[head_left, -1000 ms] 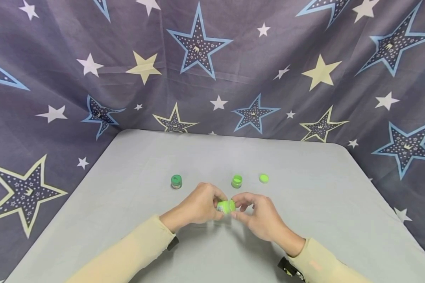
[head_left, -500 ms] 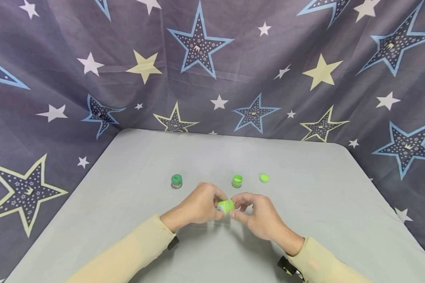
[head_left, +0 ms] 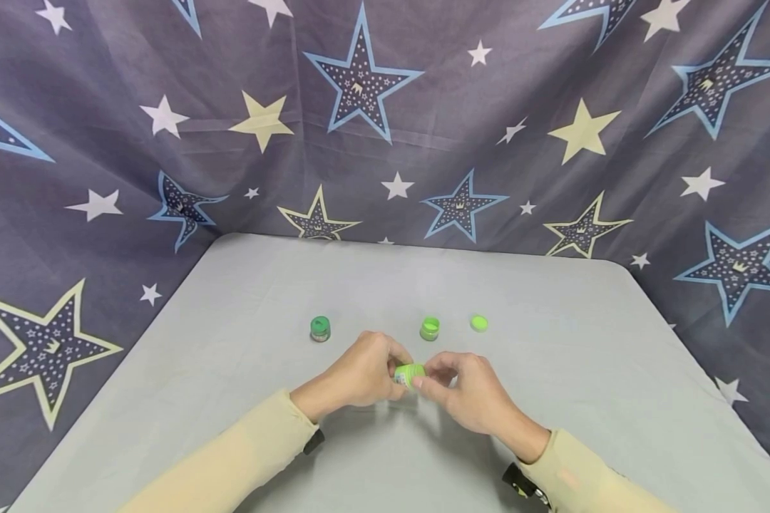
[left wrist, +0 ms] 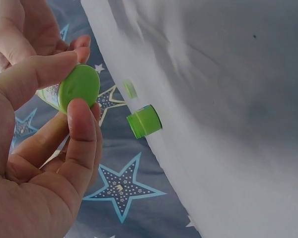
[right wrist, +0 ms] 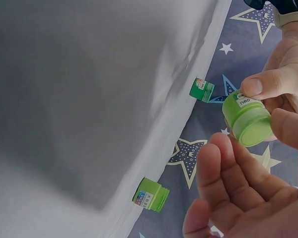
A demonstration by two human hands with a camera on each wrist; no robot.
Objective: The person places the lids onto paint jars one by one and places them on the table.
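Note:
A small light-green paint jar [head_left: 408,375] lies sideways between my two hands, above the near middle of the table. My left hand [head_left: 366,367] grips its base end, thumb on one side and fingers on the other, as the left wrist view shows at the jar's base [left wrist: 80,88]. My right hand [head_left: 471,392] is at the lid end, its thumb and fingers on either side of it. In the right wrist view the round lid [right wrist: 256,130] faces that hand, the thumb touches its edge, and the other fingers reach beneath. Part of the label shows.
Behind the hands stand an uncovered light-green jar [head_left: 429,329] and, to its right, a loose green lid [head_left: 479,323]. Further left is a capped dark-green jar [head_left: 320,329]. Grey cloth covers the table [head_left: 263,285]; a star-patterned curtain [head_left: 423,157] rises behind it.
My right thumb and fingers have shifted a little left, further over the lid end, and hide more of it. The left hand and the things on the table stay where they were.

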